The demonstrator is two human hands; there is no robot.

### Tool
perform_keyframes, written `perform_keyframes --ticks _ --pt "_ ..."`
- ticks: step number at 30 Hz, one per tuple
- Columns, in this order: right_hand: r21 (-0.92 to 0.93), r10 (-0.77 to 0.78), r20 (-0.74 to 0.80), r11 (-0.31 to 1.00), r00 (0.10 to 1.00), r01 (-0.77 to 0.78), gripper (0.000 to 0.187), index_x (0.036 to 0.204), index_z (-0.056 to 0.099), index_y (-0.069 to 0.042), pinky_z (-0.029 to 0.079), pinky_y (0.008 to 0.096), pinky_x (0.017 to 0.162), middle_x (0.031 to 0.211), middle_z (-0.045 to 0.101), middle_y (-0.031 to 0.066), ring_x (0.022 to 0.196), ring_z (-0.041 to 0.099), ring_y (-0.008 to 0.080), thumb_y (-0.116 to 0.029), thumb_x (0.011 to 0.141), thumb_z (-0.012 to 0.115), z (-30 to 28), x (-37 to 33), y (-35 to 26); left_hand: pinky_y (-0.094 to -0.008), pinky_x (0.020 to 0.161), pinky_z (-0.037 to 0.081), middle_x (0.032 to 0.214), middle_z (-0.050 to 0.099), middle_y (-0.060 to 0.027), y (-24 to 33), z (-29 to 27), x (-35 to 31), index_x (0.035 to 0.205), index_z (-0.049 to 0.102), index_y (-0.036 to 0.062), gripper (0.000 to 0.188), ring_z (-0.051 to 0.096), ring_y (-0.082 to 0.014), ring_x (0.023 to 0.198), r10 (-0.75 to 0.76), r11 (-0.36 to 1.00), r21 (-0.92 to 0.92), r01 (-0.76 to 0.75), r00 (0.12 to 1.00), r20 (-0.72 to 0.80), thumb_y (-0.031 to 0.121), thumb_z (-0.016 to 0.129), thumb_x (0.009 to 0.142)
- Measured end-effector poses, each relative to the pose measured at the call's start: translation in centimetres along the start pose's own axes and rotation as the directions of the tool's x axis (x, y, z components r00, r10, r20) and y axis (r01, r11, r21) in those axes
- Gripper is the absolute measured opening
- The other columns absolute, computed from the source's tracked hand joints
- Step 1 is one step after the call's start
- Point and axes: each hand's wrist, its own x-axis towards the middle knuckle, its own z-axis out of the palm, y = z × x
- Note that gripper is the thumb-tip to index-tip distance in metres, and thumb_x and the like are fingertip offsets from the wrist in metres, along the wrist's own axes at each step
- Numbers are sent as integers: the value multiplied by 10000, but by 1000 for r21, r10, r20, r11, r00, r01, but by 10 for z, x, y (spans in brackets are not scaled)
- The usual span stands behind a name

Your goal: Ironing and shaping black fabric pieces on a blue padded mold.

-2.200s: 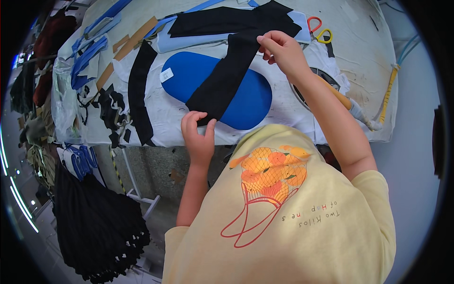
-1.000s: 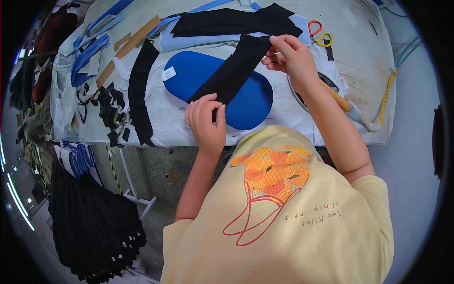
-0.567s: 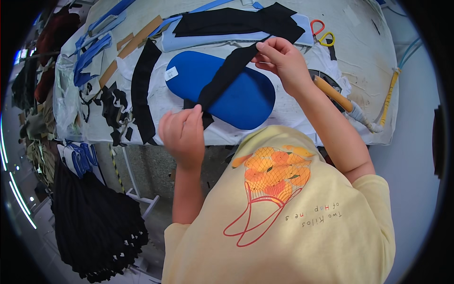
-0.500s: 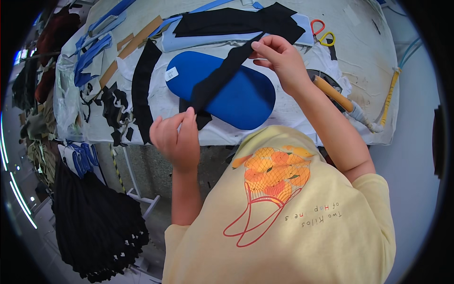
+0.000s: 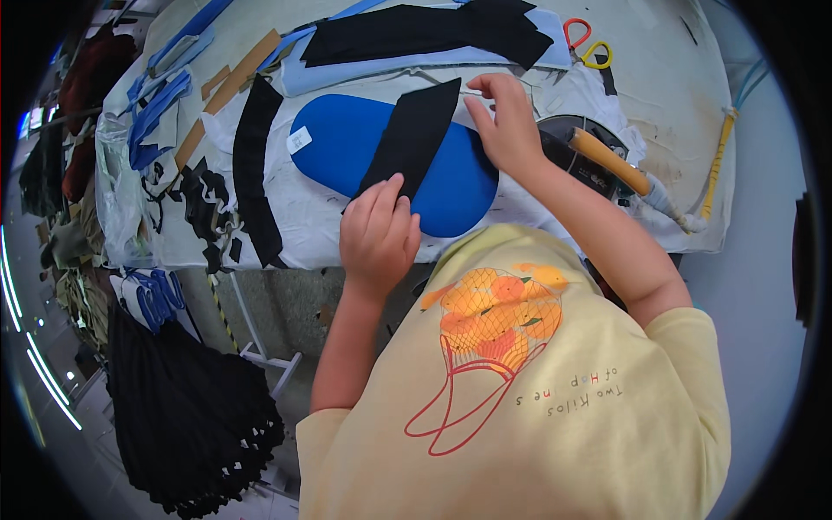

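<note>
A black fabric strip (image 5: 414,130) lies slantwise across a blue rounded board (image 5: 340,130), which has a small white label (image 5: 299,139) at its left end. The fingers of my left hand (image 5: 379,230) rest stretched out on the strip's near end, partly covering it. Just beside the strip's far corner is my right hand (image 5: 510,126), its thumb and forefinger apart with nothing visible between them. Behind the board, several black fabric pieces (image 5: 386,36) lie on a folded light-blue cloth (image 5: 299,80). Another black strip (image 5: 253,156) lies to the left.
Scissors with red and yellow handles (image 5: 598,54) lie at the far right. A wooden-handled tool (image 5: 611,162) rests over a dark round object (image 5: 576,139). Black scraps (image 5: 204,199) and blue strips (image 5: 160,113) lie leftward. Black fabric (image 5: 186,407) hangs below the table's left side.
The black strip, earlier held narrow and slanted between both hands, now lies spread across the blue board. My left hand has moved right onto its near end; my right hand has let go.
</note>
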Motion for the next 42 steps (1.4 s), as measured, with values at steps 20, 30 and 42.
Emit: perform_keyframes --ticks 20,30,42 --pt "-8 228 436 968 871 -250 390 1072 702 -31 440 425 992 1109 687 147 1068 624 310 -367 982 525 -10 1 14 -381 945 471 1351 592 -82 -30 10 33 1255 634 71 423 549 -258 1250 221 974 -11 -225 947 234 84 553 840" --pt "387 510 673 376 536 -842 255 818 676 -74 465 254 575 742 624 6 662 551 97 -293 823 808 14 22 -1 -391 980 429 1373 569 -43 -28 25 32 1164 623 118 355 561 -255 1187 119 993 -31 -116 982 145 27 609 821" --pt "128 -492 285 870 823 476 250 1097 638 -90 448 405 947 1178 630 83 1122 578 281 -219 885 658 -21 -13 -17 -370 925 450 1357 562 -46 -32 25 33 1149 605 126 324 563 -236 1168 129 992 -30 -126 983 127 75 621 830"
